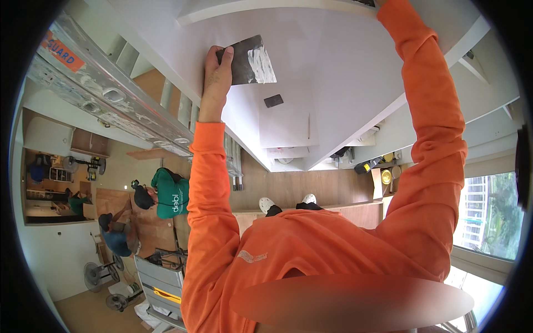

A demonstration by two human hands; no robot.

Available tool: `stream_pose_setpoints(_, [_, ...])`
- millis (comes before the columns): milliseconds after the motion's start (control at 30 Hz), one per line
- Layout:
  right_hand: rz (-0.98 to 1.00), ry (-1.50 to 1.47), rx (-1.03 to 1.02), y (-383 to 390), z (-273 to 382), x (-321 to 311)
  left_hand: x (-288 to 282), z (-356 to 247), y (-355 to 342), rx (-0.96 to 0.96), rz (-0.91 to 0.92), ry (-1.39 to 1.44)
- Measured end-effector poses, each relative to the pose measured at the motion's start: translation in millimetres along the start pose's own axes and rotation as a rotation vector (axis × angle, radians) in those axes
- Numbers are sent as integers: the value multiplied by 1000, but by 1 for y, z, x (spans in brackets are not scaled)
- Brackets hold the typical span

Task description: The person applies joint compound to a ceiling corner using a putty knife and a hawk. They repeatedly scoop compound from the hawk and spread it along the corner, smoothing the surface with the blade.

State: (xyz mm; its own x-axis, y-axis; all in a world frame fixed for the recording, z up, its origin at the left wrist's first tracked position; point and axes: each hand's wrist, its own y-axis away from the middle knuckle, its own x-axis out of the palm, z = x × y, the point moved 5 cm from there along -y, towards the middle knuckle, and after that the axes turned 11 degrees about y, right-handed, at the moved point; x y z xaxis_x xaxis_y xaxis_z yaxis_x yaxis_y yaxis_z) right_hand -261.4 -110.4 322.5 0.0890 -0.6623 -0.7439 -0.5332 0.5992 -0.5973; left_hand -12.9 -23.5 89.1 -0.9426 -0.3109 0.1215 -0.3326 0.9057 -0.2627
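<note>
My left hand (220, 69) is closed on a dark, square flat putty plate (240, 62), thumb on its face. A thick smear of white putty (261, 64) covers the plate's right side. The hand is up against the white cabinet (355, 61) interior, near its left side panel. My right arm stretches far up to the upper right, where my right hand (380, 2) is almost wholly cut off by the frame edge. A dark strip (363, 2) shows next to it; whether the hand grips it is hidden. Below the putty plate, a small dark rectangular piece (273, 101) lies on a white surface.
A paint-spattered metal ladder (119, 91) stands along the left. Two people (169, 194) (117, 233) work lower down at the left, near several fans (94, 275). Containers and a yellow-black tool (367, 165) sit at the right. Wooden floor (300, 186) shows around my white shoes (266, 205).
</note>
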Motion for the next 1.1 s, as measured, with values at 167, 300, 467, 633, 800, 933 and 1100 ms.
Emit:
stream_pose_setpoints(167, [-206, -24, -42, 4, 4, -6, 1, -4, 1, 38, 20, -52])
stream_pose_setpoints(300, [-83, -51, -17, 1, 1, 1, 3, -3, 0, 41, 51, 12])
stream_pose_setpoints(467, [-54, -73, -9, -3, 0, 0, 2, -3, 1, 31, 42, 9])
stream_pose_setpoints(633, [-64, -77, -22, -2, -1, 5, 3, -3, 1, 44, 26, 1])
stream_pose_setpoints(800, [-7, -58, -4, -2, -3, 7, 1, -1, -1, 37, 28, -32])
stream_pose_setpoints(933, [-27, -69, 8, -1, -2, 2, 1, 0, -1, 35, 28, -25])
stream_pose_setpoints(1100, [-59, -77, 3, -1, 0, -1, 2, -2, 0, 42, 32, -16])
